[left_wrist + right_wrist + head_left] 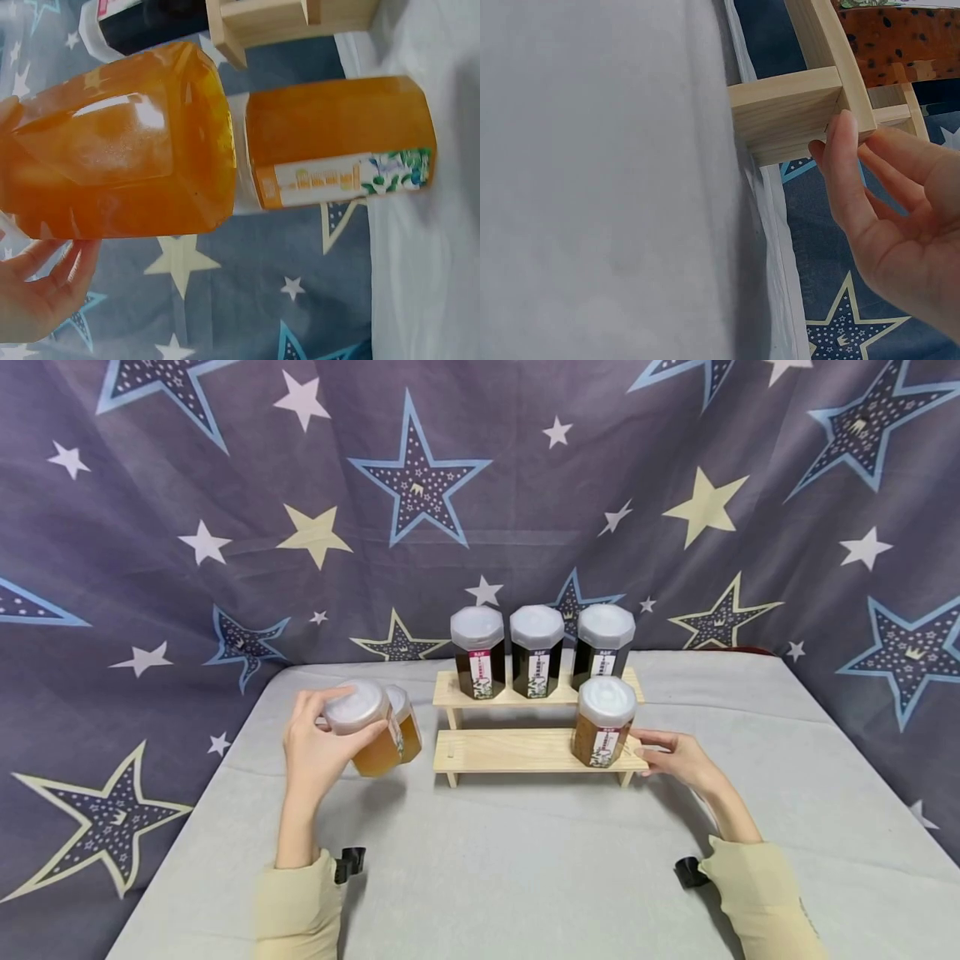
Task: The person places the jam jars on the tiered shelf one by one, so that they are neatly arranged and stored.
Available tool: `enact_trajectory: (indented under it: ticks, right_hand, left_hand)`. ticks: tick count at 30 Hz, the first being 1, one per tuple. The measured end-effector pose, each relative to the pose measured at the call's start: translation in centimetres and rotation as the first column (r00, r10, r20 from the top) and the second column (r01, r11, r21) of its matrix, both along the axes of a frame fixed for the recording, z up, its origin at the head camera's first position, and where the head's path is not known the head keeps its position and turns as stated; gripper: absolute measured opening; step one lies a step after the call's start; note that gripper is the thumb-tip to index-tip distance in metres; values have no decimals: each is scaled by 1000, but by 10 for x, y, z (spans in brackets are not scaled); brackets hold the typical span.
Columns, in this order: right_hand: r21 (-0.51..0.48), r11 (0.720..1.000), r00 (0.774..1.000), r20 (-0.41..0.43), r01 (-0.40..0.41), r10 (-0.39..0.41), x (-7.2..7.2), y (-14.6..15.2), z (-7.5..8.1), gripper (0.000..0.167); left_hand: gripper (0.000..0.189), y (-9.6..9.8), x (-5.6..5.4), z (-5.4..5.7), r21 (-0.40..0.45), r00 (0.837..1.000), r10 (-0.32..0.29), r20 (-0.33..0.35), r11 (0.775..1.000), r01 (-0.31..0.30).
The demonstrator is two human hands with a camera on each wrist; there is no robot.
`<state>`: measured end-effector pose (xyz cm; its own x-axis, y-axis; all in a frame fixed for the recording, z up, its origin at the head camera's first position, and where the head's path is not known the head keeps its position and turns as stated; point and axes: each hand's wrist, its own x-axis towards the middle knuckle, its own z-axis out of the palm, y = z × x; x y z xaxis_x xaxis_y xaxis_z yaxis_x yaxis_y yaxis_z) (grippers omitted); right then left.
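My left hand point(311, 743) grips a jar of amber contents point(377, 756) around its pale lid end, thumb on the near side. In the left wrist view this jar point(127, 161) is raised and tilted. Beyond it, a second amber jar point(337, 131) with a white label stands upright on the cloth. At the right end of the two-tier wooden rack point(510, 752), my right hand point(678, 760) pinches the lower tier's edge between thumb and fingers. Close by those fingers, a brown, dark-speckled jar point(604, 735) stands on that tier.
Three dark jars with pale lids, left point(480, 668), middle point(537, 668) and right point(602, 656), stand on the rack's upper tier. Pale grey cloth point(525, 868) covers the table. Behind it hangs a dark curtain point(517, 452) patterned with stars.
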<state>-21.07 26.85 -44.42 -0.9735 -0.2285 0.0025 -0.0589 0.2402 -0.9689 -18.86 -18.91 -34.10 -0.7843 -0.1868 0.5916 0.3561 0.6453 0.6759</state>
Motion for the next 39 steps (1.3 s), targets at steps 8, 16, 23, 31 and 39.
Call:
enact_trajectory:
  ticks: [8,16,23,31,39]
  right_hand:
    - [-11,1000,1000,6,-7,7,0,0,1,46]
    - [-1,1000,1000,7,4,-4,0,-1,3,46]
    - [-1,1000,1000,1,0,0,-1,-1,3,46]
    - [-3,1000,1000,2,3,-3,-1,0,1,45]
    - [-12,1000,1000,9,-14,14,1,0,1,45]
  left_hand:
    - [53,17,-4,-1,9,996,-84,31,996,83]
    - [54,34,-11,-5,18,989,-144,29,989,144]
    - [51,49,-13,-8,26,982,-184,32,983,183]
    - [51,66,-16,-12,46,978,-205,32,978,203]
    - [50,84,-21,-16,44,970,-245,5,969,244]
